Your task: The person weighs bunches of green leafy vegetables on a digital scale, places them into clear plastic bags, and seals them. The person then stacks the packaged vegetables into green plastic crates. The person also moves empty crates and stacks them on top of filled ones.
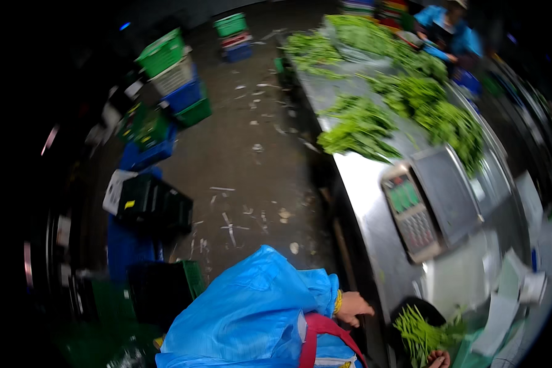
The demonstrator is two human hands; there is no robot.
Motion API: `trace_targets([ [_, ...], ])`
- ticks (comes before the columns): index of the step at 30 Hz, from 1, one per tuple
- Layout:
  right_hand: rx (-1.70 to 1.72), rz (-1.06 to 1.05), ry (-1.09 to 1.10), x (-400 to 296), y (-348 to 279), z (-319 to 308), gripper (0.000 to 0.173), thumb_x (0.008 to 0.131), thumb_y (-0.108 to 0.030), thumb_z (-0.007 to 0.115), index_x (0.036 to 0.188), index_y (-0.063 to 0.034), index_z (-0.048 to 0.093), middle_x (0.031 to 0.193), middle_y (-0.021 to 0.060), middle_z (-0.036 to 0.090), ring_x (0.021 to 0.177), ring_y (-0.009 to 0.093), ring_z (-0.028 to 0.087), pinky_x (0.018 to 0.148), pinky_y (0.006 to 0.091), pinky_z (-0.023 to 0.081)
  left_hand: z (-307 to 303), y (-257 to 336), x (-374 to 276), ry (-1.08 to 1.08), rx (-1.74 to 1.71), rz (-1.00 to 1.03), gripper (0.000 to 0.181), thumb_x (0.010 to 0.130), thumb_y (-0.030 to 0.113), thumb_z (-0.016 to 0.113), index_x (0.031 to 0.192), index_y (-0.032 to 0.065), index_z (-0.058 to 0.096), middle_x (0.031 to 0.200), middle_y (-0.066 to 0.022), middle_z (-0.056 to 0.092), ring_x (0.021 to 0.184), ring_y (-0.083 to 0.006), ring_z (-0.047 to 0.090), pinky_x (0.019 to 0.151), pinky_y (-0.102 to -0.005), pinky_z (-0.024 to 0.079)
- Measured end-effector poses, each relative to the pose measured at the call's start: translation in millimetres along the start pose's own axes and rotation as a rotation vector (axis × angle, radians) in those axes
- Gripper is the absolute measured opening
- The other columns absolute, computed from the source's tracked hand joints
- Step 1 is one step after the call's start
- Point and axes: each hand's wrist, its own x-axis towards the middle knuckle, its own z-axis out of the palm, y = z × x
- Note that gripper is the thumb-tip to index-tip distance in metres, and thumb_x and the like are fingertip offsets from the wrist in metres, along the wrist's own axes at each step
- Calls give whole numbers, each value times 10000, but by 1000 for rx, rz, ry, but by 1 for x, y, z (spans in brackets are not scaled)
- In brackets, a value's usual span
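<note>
My left hand (354, 309), in a blue sleeve with a yellow band at the wrist, hangs beside the near edge of a steel table (363, 198). Nothing is in it, and its fingers are loosely extended. At the bottom edge, partly cut off, the fingers of my right hand (439, 359) curl against a bunch of green stems (414, 329). A black round-edged object (407, 304) lies behind that bunch. Further up the table stands a digital scale (411, 211) with a bare flat platform (446, 193). Beyond it lies a leafy green bunch (361, 131).
More greens (423, 101) and a clear plastic bag of greens (359, 37) cover the table's far part. Another person (451, 34) is at the far right. Stacked crates (170, 73) and a black crate (156, 202) line the left. Paper scraps (230, 227) litter the floor.
</note>
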Motion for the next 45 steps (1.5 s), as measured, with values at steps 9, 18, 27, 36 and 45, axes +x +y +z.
trace_targets([
  [9, 184, 132, -1022, -226, -47, 306, 205, 891, -159, 504, 1051, -35, 535, 770, 93, 610, 609, 150, 585, 520, 242, 475, -63, -127, -302, 409, -171, -391, 536, 697, 393, 631, 1144, 110, 544, 945, -157, 633, 892, -353, 594, 755, -451, 456],
  [18, -11, -156, -2054, -412, -140, 532, 157, 874, -120, 559, 890, 34, 581, 761, 33, 611, 691, 77, 536, 642, 221, 452, -204, -209, -479, 696, -534, -401, 380, 751, 318, 612, 1033, 65, 584, 916, -108, 651, 848, -242, 627, 741, -365, 484],
  [27, -101, -386, -2129, -613, -234, 873, 181, 874, -149, 541, 886, 28, 574, 671, 83, 609, 627, 141, 577, 580, 290, 487, -317, -370, -685, 1357, -606, -663, 388, 827, 207, 607, 1158, 30, 505, 1019, -125, 611, 932, -219, 595, 843, -319, 461],
  [36, -64, -657, -2656, -939, -464, 1073, 212, 867, -130, 509, 991, 37, 551, 779, 70, 595, 735, 129, 589, 688, 273, 510, -327, -418, -945, 2514, -1280, -572, 281, 845, 152, 599, 1084, 10, 558, 937, -111, 636, 824, -172, 617, 774, -307, 493],
  [45, -105, -1112, -2938, -1205, -442, 1192, 245, 810, -184, 535, 973, -6, 578, 836, 166, 619, 835, 269, 601, 641, 335, 488, -437, -597, -1256, 2903, -1244, -358, 240, 843, 220, 616, 1024, 63, 600, 887, -80, 626, 795, -176, 603, 718, -323, 498],
])
